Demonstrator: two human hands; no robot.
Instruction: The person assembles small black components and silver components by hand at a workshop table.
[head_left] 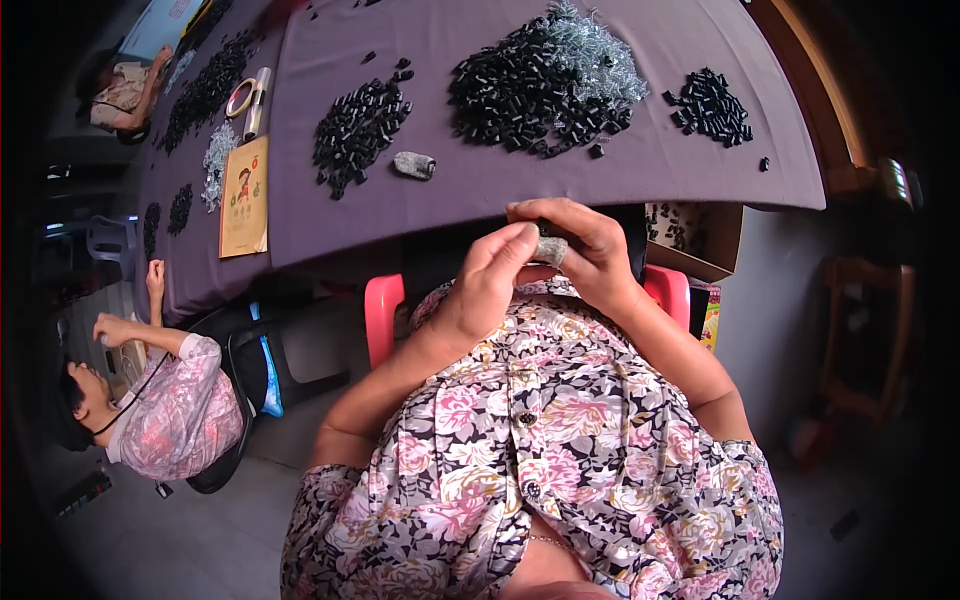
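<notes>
My left hand and my right hand meet just off the near edge of the table. Their fingers are bent and pinched together around a small black piece, mostly hidden by the fingertips. A grey cloth-like wrap sits on a finger of my right hand. On the table ahead lies a large heap of short black tube-like pieces, with clear and silvery springy-looking pieces piled against its far right. Smaller black heaps lie left and right. A grey wrapped lump rests near the edge.
A purple-grey cloth covers the table. At left are a yellow-brown booklet, a tape roll and more heaps. An open cardboard box holds dark pieces below the table's right edge. Two other people sit along the left side.
</notes>
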